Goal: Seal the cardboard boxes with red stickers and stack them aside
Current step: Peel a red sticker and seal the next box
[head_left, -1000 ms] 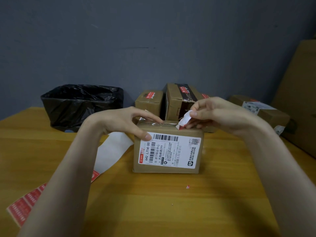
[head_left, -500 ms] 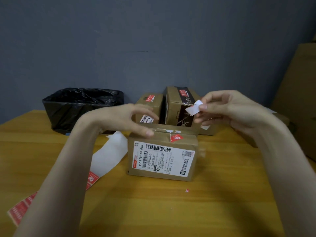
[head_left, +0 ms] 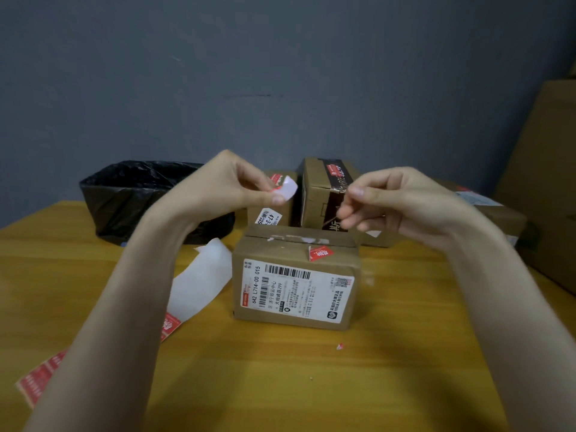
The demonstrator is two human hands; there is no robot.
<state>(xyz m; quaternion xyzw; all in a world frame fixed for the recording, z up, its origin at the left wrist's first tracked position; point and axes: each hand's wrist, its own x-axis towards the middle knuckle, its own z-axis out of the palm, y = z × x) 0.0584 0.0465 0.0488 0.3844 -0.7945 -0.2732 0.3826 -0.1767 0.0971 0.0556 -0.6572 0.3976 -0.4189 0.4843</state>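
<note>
A small cardboard box [head_left: 296, 291] with a white shipping label stands on the wooden table [head_left: 311, 385] in front of me. A red sticker [head_left: 320, 253] sits on its top front edge, one corner curled up. My left hand [head_left: 237, 188] is raised above and behind the box, pinching a white backing paper [head_left: 288, 188] with a red edge. My right hand [head_left: 389, 204] hovers at the same height to the right, fingers loosely curled, nothing visible in them. A strip of red stickers [head_left: 40, 378] on white liner [head_left: 202, 275] lies at the left.
A bin lined with a black bag [head_left: 137, 201] stands at the back left. Two stickered boxes [head_left: 274, 198] [head_left: 327, 191] stand behind the front box, another box [head_left: 486, 213] lies at the back right. Large cardboard [head_left: 548, 182] leans at the far right. A red scrap [head_left: 339, 346] lies on the table.
The backing paper passed from my right hand to my left hand. Both hands lifted off the box, which now carries the red sticker on its top front edge.
</note>
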